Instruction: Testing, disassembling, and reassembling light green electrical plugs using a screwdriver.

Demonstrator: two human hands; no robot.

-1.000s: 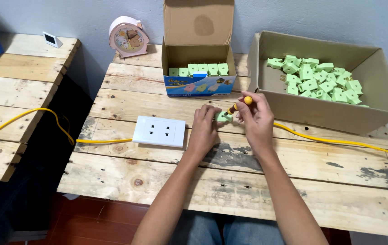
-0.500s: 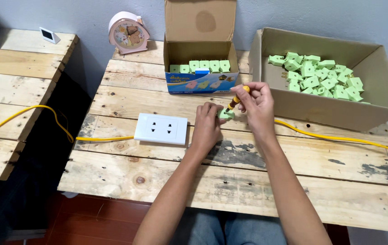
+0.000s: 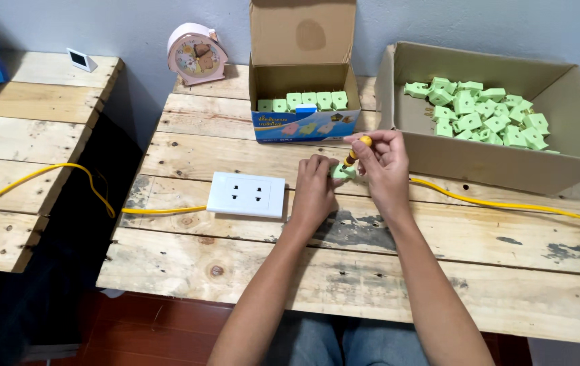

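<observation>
Your left hand (image 3: 316,186) rests on the wooden table (image 3: 371,257), fingers curled down onto a small green plug (image 3: 341,172) and pinning it to the planks. Your right hand (image 3: 383,163) is closed around a yellow-handled screwdriver (image 3: 355,152), its tip set down on that plug. A white socket plate (image 3: 247,194) on a yellow cable (image 3: 507,205) lies just left of your left hand. Behind stand a small open carton (image 3: 303,102) and a large cardboard box (image 3: 493,146), both holding green plugs.
</observation>
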